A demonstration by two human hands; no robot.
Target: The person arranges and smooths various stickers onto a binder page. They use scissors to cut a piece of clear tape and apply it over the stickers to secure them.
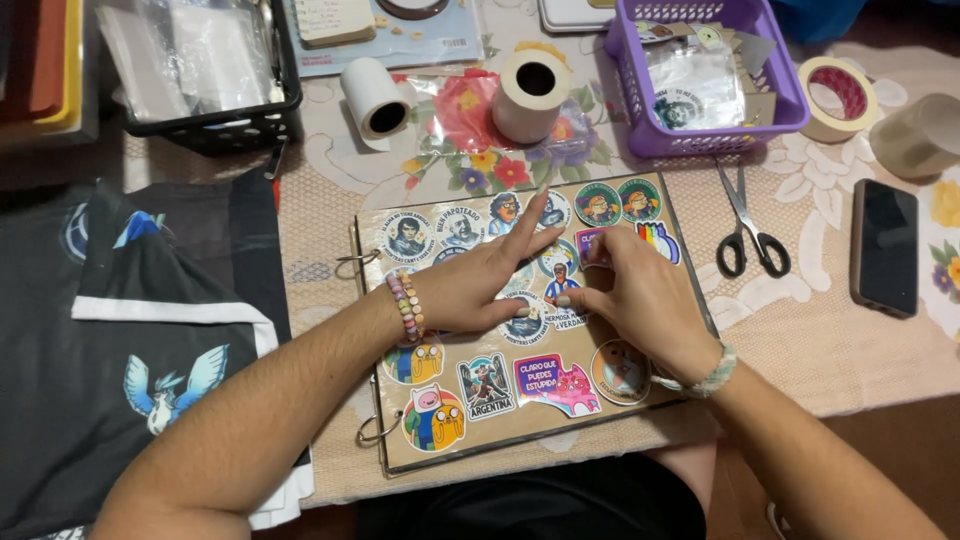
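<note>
- Sticker sheet (520, 400) lying mid-table near the front edge, long axis left-right, tilted slightly, binder rings (372, 345) leftward.
- Left hand (470, 285) flat, fingers spread, pressing the sheet.
- Right hand (640, 295) pinching a small sticker (590, 243).

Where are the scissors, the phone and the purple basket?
scissors (745, 225): head view, on the crossing blades.
phone (885, 247): head view, middle of the dark screen.
purple basket (790, 85): head view, right wall.

Your arms were bare to the elbows, with no sleeves showing. Your left hand (470, 285) wore 1 beaded bracelet in pastel pinks, yellows and greens at the wrist. Your right hand (640, 300) wore 1 pale, whitish-green beaded bracelet.
</note>
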